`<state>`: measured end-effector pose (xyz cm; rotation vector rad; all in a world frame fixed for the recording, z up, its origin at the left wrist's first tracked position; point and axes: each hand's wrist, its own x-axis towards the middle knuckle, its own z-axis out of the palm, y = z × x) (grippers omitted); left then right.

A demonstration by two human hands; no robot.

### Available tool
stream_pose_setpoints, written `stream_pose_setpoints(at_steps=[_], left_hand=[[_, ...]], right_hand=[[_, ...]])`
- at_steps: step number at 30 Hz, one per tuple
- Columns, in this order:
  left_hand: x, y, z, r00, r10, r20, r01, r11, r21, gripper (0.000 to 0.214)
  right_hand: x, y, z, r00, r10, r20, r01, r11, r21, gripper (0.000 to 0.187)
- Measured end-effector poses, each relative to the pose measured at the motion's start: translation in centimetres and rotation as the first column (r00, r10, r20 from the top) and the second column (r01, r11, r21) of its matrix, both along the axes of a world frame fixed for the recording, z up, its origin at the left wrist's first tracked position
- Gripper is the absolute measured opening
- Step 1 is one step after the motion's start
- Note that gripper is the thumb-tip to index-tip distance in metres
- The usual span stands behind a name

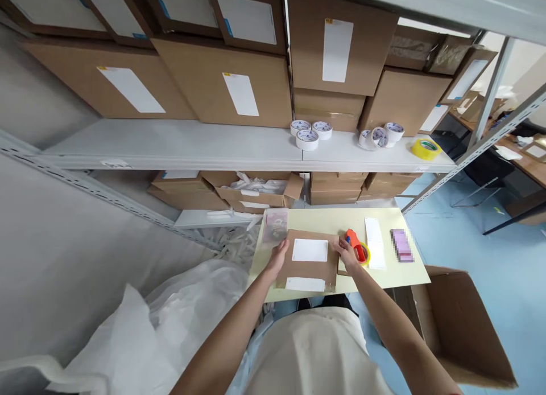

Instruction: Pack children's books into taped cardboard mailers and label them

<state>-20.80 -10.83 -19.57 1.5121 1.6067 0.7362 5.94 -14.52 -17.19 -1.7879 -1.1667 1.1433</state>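
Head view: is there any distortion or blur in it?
Head view: wide-angle distortion seems to slant the right shelf post; head view again: the purple item is pixelated, and the upper label on the held box shows no readable print.

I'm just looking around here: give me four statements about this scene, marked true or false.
1. The left hand and right hand are on opposite sides of the cardboard box. True.
2. The red tape dispenser lies left of that box, as pictured. False: the red tape dispenser lies right of it.
3. A yellow tape roll rests on the shelf. True.
4. The large carton at lower right is closed. False: the large carton stands open.
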Motion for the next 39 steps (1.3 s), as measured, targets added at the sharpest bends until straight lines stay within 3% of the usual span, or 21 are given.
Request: stream_pose_setpoints(at_steps=[3, 5, 10, 12, 14, 17, 22, 25, 28, 30, 32, 34, 36, 39], left_hand=[[-1.5, -0.8, -0.5, 1.000, 0.002, 0.023, 0.000, 0.996, -0.086, 0.072], [-3.2, -2.1, -0.6, 0.998, -0.068, -0.011, 0.066, 0.992, -0.103, 0.078], [-7.0, -6.2, -1.8, 0.955, -0.259, -0.141, 0.261, 0.965, -0.008, 0.103], [-7.2, -7.0, -2.1, 0.963, -0.242, -0.121, 0.245, 0.970, 0.010, 0.089], [-6.8, -7.1, -2.0, 0.980, -0.190, -0.060, 0.190, 0.982, 0.006, 0.064], [-5.9, -6.2, -0.7, 0.998, -0.058, 0.011, 0.058, 0.998, 0.017, 0.034], [-4.6, -3.8, 2.3, 0.988, 0.113, 0.103, -0.124, 0.986, 0.108, 0.028], [-3.5, -2.6, 3.2, 0.989, 0.129, 0.076, -0.135, 0.988, 0.073, 0.028], [-2.6, -2.2, 3.6, 0.985, 0.157, -0.066, -0.148, 0.981, 0.127, 0.038], [-2.3, -2.3, 3.9, 0.958, 0.201, -0.203, -0.145, 0.954, 0.261, 0.046], [-2.2, -2.6, 4.3, 0.914, 0.177, -0.365, -0.024, 0.921, 0.388, 0.037], [-2.3, -2.9, 4.5, 0.876, 0.012, -0.481, 0.205, 0.895, 0.396, 0.025], [-2.3, -3.1, 4.4, 0.838, -0.189, -0.512, 0.392, 0.862, 0.322, 0.028], [-2.3, -3.2, 3.4, 0.866, -0.266, -0.423, 0.394, 0.885, 0.249, 0.035]], right_hand=[[0.0, -1.3, -0.5, 1.000, 0.015, 0.025, -0.015, 1.000, -0.006, 0.053], [0.4, -2.9, -0.8, 0.994, 0.036, 0.099, -0.038, 0.999, 0.022, 0.059], [1.2, -8.3, -2.5, 0.921, 0.190, 0.340, -0.225, 0.972, 0.066, 0.084], [0.9, -9.8, -3.0, 0.895, 0.256, 0.366, -0.288, 0.957, 0.037, 0.081], [0.5, -10.3, -2.9, 0.892, 0.259, 0.370, -0.290, 0.956, 0.029, 0.059], [0.6, -9.5, -1.3, 0.912, 0.139, 0.386, -0.195, 0.975, 0.109, 0.034], [2.5, -6.7, 2.4, 0.936, -0.142, 0.322, 0.052, 0.961, 0.273, 0.041], [3.1, -5.6, 3.5, 0.917, -0.194, 0.350, 0.098, 0.957, 0.272, 0.042], [2.7, -5.4, 3.9, 0.823, -0.121, 0.555, -0.017, 0.971, 0.237, 0.036], [2.1, -5.6, 4.2, 0.681, -0.090, 0.727, -0.104, 0.970, 0.218, 0.033], [1.5, -5.8, 4.6, 0.546, -0.018, 0.838, -0.207, 0.966, 0.156, 0.034], [1.1, -5.8, 5.1, 0.472, 0.148, 0.869, -0.358, 0.933, 0.036, 0.035], [0.6, -5.6, 5.4, 0.441, 0.332, 0.834, -0.496, 0.864, -0.081, 0.034], [0.1, -5.1, 5.7, 0.432, 0.485, 0.761, -0.557, 0.807, -0.198, 0.036]])
